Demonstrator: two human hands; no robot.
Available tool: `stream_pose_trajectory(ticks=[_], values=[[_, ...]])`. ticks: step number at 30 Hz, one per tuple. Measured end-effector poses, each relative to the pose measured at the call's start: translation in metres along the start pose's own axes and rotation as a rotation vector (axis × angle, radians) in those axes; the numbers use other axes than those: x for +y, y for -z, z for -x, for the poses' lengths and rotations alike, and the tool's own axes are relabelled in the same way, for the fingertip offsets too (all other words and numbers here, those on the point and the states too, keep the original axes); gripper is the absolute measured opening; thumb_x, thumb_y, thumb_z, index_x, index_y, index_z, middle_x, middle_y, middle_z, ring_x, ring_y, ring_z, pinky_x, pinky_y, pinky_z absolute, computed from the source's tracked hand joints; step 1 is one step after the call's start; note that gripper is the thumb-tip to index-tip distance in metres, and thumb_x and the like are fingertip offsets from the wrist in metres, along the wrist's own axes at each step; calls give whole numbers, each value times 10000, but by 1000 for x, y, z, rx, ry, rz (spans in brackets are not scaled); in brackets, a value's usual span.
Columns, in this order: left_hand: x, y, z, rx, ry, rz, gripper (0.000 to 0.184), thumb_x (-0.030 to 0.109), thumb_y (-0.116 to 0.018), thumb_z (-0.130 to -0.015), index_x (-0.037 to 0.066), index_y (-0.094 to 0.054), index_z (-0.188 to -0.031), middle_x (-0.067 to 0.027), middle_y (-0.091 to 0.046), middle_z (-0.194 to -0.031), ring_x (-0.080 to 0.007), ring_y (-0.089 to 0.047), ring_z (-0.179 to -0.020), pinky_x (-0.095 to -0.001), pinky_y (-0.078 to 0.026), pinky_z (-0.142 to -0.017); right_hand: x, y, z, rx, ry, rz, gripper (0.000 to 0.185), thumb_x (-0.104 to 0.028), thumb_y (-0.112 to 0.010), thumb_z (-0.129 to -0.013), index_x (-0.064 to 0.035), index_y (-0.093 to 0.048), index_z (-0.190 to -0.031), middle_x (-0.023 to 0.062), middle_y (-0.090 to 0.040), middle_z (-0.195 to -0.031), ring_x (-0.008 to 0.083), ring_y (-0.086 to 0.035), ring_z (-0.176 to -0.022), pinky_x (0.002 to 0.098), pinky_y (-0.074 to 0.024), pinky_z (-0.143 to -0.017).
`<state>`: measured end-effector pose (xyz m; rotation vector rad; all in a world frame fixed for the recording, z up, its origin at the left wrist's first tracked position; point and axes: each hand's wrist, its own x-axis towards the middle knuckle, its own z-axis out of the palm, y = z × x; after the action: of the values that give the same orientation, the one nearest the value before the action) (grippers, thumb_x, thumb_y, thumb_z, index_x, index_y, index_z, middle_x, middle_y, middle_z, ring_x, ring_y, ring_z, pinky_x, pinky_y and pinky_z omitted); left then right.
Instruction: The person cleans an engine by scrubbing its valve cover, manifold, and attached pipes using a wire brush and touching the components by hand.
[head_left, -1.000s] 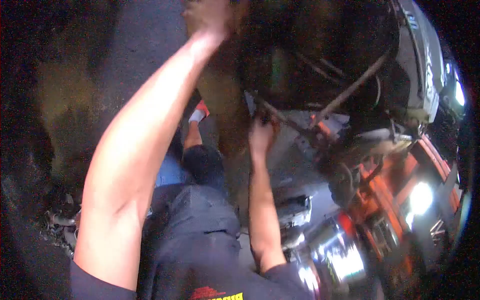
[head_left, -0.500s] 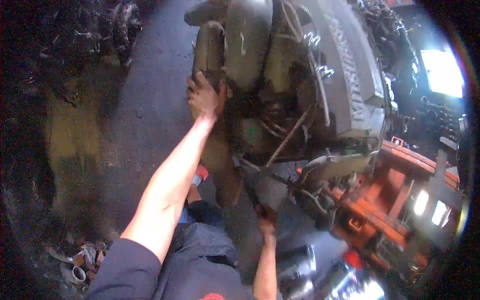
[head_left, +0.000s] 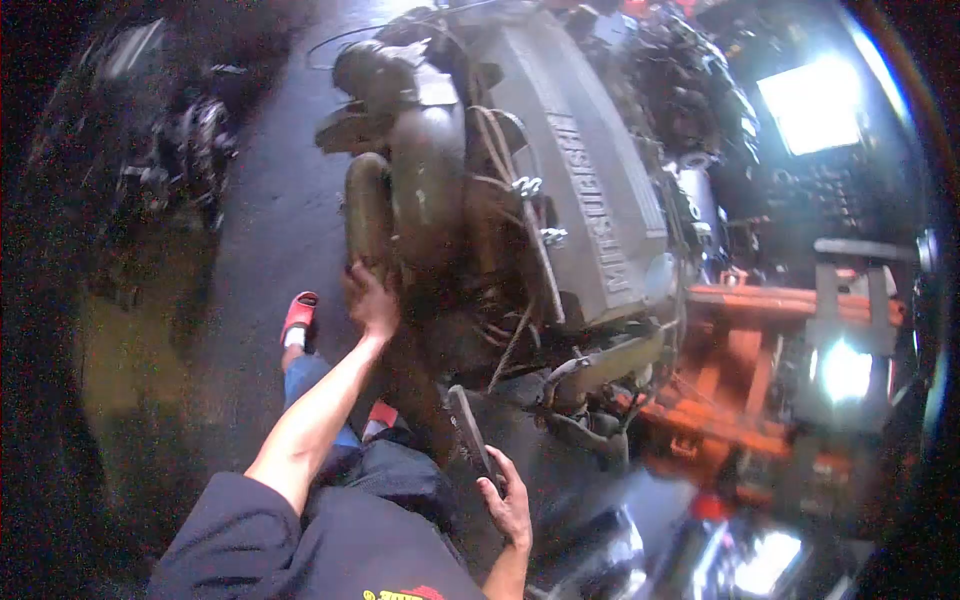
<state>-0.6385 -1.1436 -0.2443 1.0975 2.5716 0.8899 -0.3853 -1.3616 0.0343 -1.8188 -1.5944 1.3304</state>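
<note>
My left hand [head_left: 372, 300] reaches forward to the lower end of a dark, rounded pipe [head_left: 369, 205] on the side of a large engine. Its fingers look stretched out against the pipe, though dim light and blur soften them. Beside it runs a thicker duct [head_left: 428, 190]. The grey engine cover [head_left: 585, 190] carries raised MITSUBISHI lettering. Lower down, my right hand [head_left: 510, 505] grips a long, thin dark slab [head_left: 466, 425] with a pale rounded edge; its exact kind does not show. The slab is tilted up toward the engine, apart from it.
An orange metal frame [head_left: 730, 360] stands right of the engine. A rope [head_left: 540, 250] with shiny clamps lies along the cover. Shiny wrapped items [head_left: 740, 565] sit at lower right. Dark machine parts [head_left: 205, 150] line the left, and my red-shod foot [head_left: 299, 312] is on the floor.
The view has shifted, so the engine appears lower and further left. My right hand has turned and risen, showing the slab more clearly. My left hand stays by the pipe's end.
</note>
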Motion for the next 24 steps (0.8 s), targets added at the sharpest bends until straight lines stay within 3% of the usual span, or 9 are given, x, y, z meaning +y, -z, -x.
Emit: stream_pose_trajectory(ticks=[6, 7, 8, 9, 11, 13, 17, 19, 24], values=[[-16, 74, -46, -271, -520, 1, 605, 319, -571, -979, 3, -307, -1422, -317, -414, -1358, -518, -485, -1188, -563, -401, -1028, -134, -46, -67, 156, -142, -267, 534, -106, -606, -966, -114, -431, -1471, 27, -614, -817, 99, -539, -712, 259, -458, -674], [-14, 100, -59, -536, -359, 22, 609, 294, -572, -975, 8, -293, -1435, -326, -389, -1381, -529, -527, -1122, -553, -450, -976, -151, -62, -76, 198, -58, -272, 529, -109, -584, -975, -101, -421, -1478, -6, -558, -733, 81, -481, -661, 240, -409, -609], [-16, 113, -65, -791, -174, 31, 615, 269, -573, -971, 13, -280, -1447, -336, -364, -1403, -541, -569, -1055, -543, -499, -924, -161, -81, -89, 249, -12, -266, 531, -84, -591, -964, -88, -428, -1469, -4, -564, -747, 81, -502, -682, 238, -435, -641], [-54, 99, -73, -663, -481, 106, 577, 208, -561, -960, 15, -296, -1436, -330, -445, -1352, -522, -623, -956, -538, -540, -784, -176, -94, -99, 257, -44, -244, 511, -60, -602, -954, -79, -464, -1446, 38, -643, -822, 93, -537, -721, 245, -474, -708], [-92, 103, -119, -1067, -509, 107, 548, 173, -554, -950, 36, -307, -1419, -303, -557, -1245, -486, -631, -978, -540, -523, -789, -206, -118, -123, 336, 121, -89, 457, -71, -605, -960, -76, -519, -1410, 113, -713, -989, 148, -629, -789, 268, -498, -778], [-84, 120, -163, -1023, -505, 163, 372, 119, -531, -941, 33, -485, -1300, -232, -675, -996, -375, -680, -893, -454, -537, -781, -218, -140, -130, 264, 69, -114, 456, -163, -603, -986, -99, -506, -1426, 162, -640, -1304, 318, -643, -1174, 332, -510, -930], [-115, 82, -253, -1086, -7, 374, 175, 69, -501, -947, 18, -608, -1075, -117, -675, -872, -175, -659, -666, -331, -525, -589, -238, -178, -149, 366, 88, -282, 408, -224, -523, -1040, -81, -516, -1422, 134, -683, -1102, 177, -634, -924, 280, -491, -828], [-123, 66, -286, -967, -199, 427, 179, 77, -497, -945, 30, -614, -1073, -87, -660, -817, -152, -633, -622, -295, -496, -547, -243, -186, -157, 354, 106, -351, 406, -195, -531, -1036, -77, -516, -1424, 91, -628, -862, 114, -483, -654, 248, -460, -681], [-116, 63, -309, -816, -63, 492, 182, 126, -504, -963, 39, -628, -1064, -77, -659, -787, -142, -623, -611, -290, -468, -495, -233, -178, -184, 366, 358, -363, 389, -190, -540, -1027, -82, -548, -1400, 91, -586, -780, 103, -475, -631, 254, -440, -632]])
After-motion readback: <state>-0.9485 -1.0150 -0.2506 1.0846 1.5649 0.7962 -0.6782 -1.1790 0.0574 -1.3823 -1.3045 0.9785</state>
